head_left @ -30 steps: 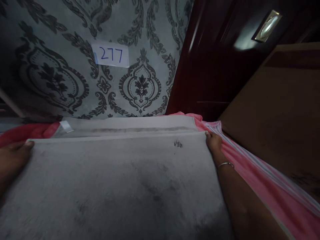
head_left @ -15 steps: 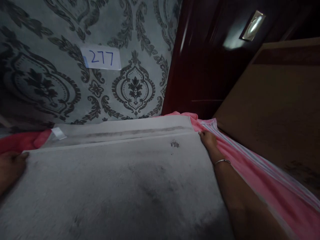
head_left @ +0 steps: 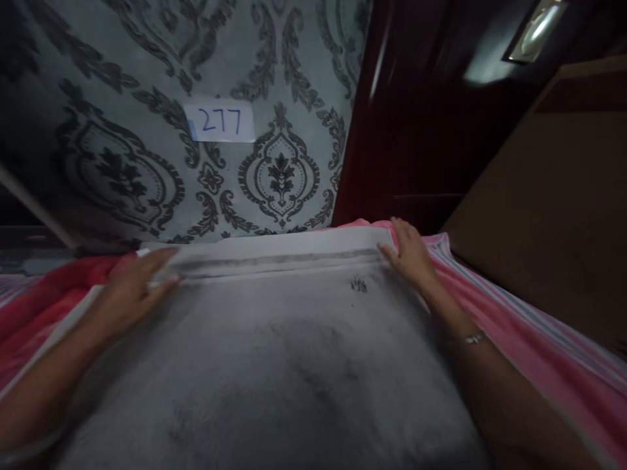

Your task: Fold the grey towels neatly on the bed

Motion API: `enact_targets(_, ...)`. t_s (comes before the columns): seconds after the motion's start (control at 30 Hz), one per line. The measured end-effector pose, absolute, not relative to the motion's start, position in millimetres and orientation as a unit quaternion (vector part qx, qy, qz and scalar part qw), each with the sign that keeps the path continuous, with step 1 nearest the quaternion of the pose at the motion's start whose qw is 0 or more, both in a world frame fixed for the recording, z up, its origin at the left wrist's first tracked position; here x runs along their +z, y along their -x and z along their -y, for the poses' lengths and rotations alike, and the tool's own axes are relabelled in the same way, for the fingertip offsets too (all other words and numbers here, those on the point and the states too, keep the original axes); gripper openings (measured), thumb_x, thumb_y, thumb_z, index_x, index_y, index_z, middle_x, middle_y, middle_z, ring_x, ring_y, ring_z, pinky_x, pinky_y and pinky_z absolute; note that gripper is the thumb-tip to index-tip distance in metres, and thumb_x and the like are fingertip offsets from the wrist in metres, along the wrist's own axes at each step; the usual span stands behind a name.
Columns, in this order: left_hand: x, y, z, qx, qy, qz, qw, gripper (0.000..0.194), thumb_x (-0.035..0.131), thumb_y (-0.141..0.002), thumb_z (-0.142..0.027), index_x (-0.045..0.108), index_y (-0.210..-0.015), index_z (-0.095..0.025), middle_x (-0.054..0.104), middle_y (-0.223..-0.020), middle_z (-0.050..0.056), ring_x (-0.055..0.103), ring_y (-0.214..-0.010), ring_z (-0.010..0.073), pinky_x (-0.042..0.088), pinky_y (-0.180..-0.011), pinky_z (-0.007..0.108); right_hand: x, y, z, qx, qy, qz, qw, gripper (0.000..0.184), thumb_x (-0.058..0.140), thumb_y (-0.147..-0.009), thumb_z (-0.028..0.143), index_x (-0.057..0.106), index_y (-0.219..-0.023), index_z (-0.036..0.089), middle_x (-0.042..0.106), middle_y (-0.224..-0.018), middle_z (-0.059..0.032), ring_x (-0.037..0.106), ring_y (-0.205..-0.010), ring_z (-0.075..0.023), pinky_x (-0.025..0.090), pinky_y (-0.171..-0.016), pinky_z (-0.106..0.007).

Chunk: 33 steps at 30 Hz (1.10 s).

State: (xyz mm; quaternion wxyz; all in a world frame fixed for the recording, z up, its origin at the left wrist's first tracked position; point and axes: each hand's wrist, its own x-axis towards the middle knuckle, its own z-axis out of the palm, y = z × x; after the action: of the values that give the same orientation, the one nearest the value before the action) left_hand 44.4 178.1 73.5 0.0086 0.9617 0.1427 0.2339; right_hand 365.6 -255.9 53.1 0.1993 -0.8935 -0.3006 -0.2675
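A large grey-white sheet [head_left: 274, 365] with dark, smoky smudges and a small dark mark near its upper right fills the foreground. Beyond its far edge shows a pale strip [head_left: 274, 246] with a grey streak. I cannot tell whether both are paper or cloth. My left hand [head_left: 140, 281], slightly blurred, is open with thumb and fingers apart over the far left corner. At the far right corner, my right hand [head_left: 406, 254] has its fingers stretched out towards the wall and is open by the pale strip's end. A thin bracelet circles the right wrist.
Pink and red cloth [head_left: 490, 326] lies under and around the sheet. Patterned wallpaper [head_left: 215, 215] carries a white card [head_left: 223, 121] reading 277. A dark red door [head_left: 421, 117] with a metal handle plate stands behind, and a brown panel [head_left: 553, 215] leans at right.
Both hands have let go of the sheet's far edge and opened. The left hand has moved right and inwards; the right hand has reached further forward. The view has shifted slightly left.
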Motion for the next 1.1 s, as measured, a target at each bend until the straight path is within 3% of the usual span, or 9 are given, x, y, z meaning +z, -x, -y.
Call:
enact_targets(0.13,44.4,-60.7,-102.5,0.119,-0.989,0.085,0.027,0.071,0.032,-0.097,-0.067,0.034,-0.157,-0.028,0.028,-0.167,0.004,0.026,-0.153,0.0262,0.021,-0.125,0.046,42.4,-271.3,194.2,-0.144,0.789,0.580,0.141,0.083,0.047,-0.097,0.061,0.016,-0.163,0.021,0.014,-0.168,-0.0125,0.009,-0.155,-0.0319,0.013,-0.124,-0.057)
enact_targets(0.23,19.2,-66.8,-77.3,0.033,-0.990,0.135,0.031,0.063,0.035,-0.099,-0.061,0.030,-0.158,-0.036,0.028,-0.166,0.002,0.026,-0.153,0.0245,0.019,-0.125,0.049,17.9,-227.0,169.8,0.019,0.745,0.662,0.075,0.077,0.043,-0.100,0.063,0.017,-0.162,0.027,0.018,-0.167,-0.0082,0.011,-0.155,-0.0268,0.011,-0.124,-0.055)
enact_targets(0.3,10.3,-69.6,-88.2,0.013,-0.996,0.089,0.027,0.063,0.034,-0.100,-0.060,0.029,-0.158,-0.036,0.026,-0.166,0.002,0.024,-0.154,0.0255,0.017,-0.125,0.051,6.0,-227.4,165.7,0.051,0.751,0.655,0.065,0.071,0.039,-0.101,0.063,0.021,-0.162,0.029,0.019,-0.167,-0.0066,0.012,-0.155,-0.0256,0.010,-0.124,-0.055)
enact_targets(0.43,11.6,-69.4,-148.8,-0.001,-0.995,-0.096,-0.001,0.063,0.030,-0.100,-0.056,0.033,-0.157,-0.030,0.027,-0.166,0.004,0.021,-0.155,0.0297,0.014,-0.124,0.055,-2.1,-278.8,178.4,0.010,0.817,0.575,0.039,0.062,0.037,-0.103,0.057,0.027,-0.160,0.032,0.020,-0.166,-0.0053,0.014,-0.154,-0.0283,0.014,-0.122,-0.060)
enact_targets(0.57,21.3,-57.9,-198.7,-0.026,-0.975,-0.220,-0.013,0.065,0.025,-0.100,-0.053,0.027,-0.160,-0.027,0.023,-0.168,0.005,0.016,-0.156,0.0297,0.010,-0.124,0.055,-7.2,-341.5,213.7,-0.012,0.887,0.461,0.003,0.059,0.032,-0.103,0.053,0.029,-0.159,0.033,0.023,-0.165,-0.0038,0.018,-0.153,-0.0293,0.020,-0.120,-0.063)
enact_targets(0.7,29.2,-44.0,-218.4,-0.030,-0.956,-0.291,-0.008,0.065,0.024,-0.101,-0.053,0.029,-0.159,-0.026,0.019,-0.169,0.005,0.011,-0.157,0.0307,0.006,-0.124,0.057,-20.3,-382.2,252.7,-0.028,0.907,0.419,0.035,0.060,0.022,-0.103,0.052,0.030,-0.159,0.032,0.027,-0.165,-0.0019,0.020,-0.153,-0.0268,0.026,-0.119,-0.062)
enact_targets(0.9,39.1,-32.0,-228.3,0.005,-0.902,-0.433,-0.003,0.069,0.020,-0.100,-0.055,0.026,-0.160,-0.020,0.025,-0.168,0.011,0.021,-0.152,0.0391,0.022,-0.117,0.064,-44.6,-417.9,276.1,-0.141,0.890,0.417,0.120,0.058,0.026,-0.101,0.050,0.049,-0.149,0.026,0.042,-0.158,-0.0063,0.032,-0.148,-0.0288,0.034,-0.118,-0.055)
enact_targets(1.0,41.5,-31.6,-227.9,0.008,-0.900,-0.435,0.014,0.070,0.019,-0.100,-0.055,0.027,-0.159,-0.020,0.026,-0.167,0.010,0.022,-0.152,0.0392,0.023,-0.117,0.064,-48.3,-421.2,276.0,-0.184,0.911,0.344,0.132,0.060,0.025,-0.101,0.045,0.046,-0.151,0.018,0.046,-0.154,-0.0139,0.040,-0.143,-0.0312,0.039,-0.115,-0.054)
enact_targets(1.1,42.4,-32.7,-223.2,0.030,-0.904,-0.425,0.030,0.071,0.016,-0.100,-0.056,0.030,-0.158,-0.016,0.027,-0.166,0.013,0.023,-0.151,0.0409,0.025,-0.114,0.067,-40.7,-408.6,269.4,-0.171,0.938,0.284,0.101,0.060,0.023,-0.102,0.040,0.039,-0.155,0.017,0.044,-0.155,-0.0151,0.040,-0.142,-0.0309,0.039,-0.114,-0.055)
